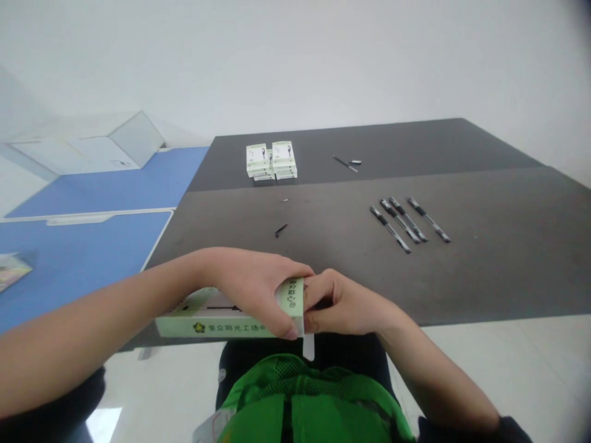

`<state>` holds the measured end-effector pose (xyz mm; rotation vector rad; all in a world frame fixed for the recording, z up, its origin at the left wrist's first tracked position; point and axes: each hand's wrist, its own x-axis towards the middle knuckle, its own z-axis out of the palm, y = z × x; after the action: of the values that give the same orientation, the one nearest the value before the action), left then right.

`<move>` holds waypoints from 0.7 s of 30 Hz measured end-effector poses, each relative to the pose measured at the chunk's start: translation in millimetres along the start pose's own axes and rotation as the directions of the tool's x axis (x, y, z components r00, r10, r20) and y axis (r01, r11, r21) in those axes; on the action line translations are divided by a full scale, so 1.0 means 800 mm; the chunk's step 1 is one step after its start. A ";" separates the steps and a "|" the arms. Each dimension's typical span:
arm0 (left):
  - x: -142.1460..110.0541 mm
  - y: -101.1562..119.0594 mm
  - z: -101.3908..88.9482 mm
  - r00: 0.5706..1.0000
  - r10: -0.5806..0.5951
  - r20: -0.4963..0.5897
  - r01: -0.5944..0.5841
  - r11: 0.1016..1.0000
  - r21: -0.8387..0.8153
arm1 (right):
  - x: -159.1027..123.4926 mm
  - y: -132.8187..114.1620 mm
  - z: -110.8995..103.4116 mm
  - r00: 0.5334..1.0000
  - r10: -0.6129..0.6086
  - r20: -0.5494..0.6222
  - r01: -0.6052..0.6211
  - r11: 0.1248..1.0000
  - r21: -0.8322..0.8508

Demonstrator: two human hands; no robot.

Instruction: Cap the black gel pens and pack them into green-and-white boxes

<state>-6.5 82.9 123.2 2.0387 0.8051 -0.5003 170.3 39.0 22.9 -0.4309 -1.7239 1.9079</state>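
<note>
Pen box (217, 317): a pale green carton with printed characters, lying on its long side at the near edge of the dark table (484, 271), at 6 o'clock in the view, just above the person's lap. The left hand (256, 286) wraps over the carton's right end from above, fingers closed around it, thumb pressed on the front face. The right hand (341, 304) meets that same end from 3 o'clock, fingers curled narrow and pinching at the end flap; a white tab (308, 346) hangs below the grip.

For a clean step here, judging by the grip, keep the left hand steady as the clamp and let the right fingers work only the flap, so the thin card does not crush.

Four pens (409, 221) lie side by side at 2 o'clock, well apart from the hands. A stack of matching boxes (271, 161) sits at 12 o'clock, with loose pen parts (347, 163) to its right and a small black piece (281, 230) nearer.
</note>
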 end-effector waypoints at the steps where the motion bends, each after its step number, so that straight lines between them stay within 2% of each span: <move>1: 0.001 0.000 0.000 1.000 -0.005 -0.012 0.005 1.000 0.001 | -0.001 -0.001 -0.001 0.999 -0.010 -0.031 0.009 1.000 -0.027; 4: 0.002 0.003 -0.003 0.997 -0.059 -0.042 0.060 0.998 0.036 | -0.004 -0.010 -0.004 0.993 -0.040 -0.110 0.030 0.995 -0.091; 9: 0.008 0.012 -0.006 0.984 -0.165 -0.063 0.173 0.969 0.174 | -0.003 -0.013 -0.008 0.984 -0.051 -0.168 0.020 0.984 -0.180; 16: 0.018 0.005 0.000 0.964 -0.253 -0.085 0.267 0.925 0.270 | 0.008 0.028 -0.002 0.958 -0.075 -0.277 0.032 0.987 -0.157; 18: 0.018 0.001 -0.002 0.950 -0.296 -0.103 0.313 0.907 0.281 | 0.013 0.044 0.000 0.932 -0.069 -0.356 0.015 0.988 -0.153; 21: 0.018 -0.006 -0.012 0.925 -0.353 -0.140 0.379 0.876 0.299 | 0.017 0.064 0.000 0.862 -0.040 -0.506 -0.055 0.983 -0.173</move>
<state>0.6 98.4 116.8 2.2201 1.2413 -0.8104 150.6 43.9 -26.2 -0.9221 -1.5324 1.4619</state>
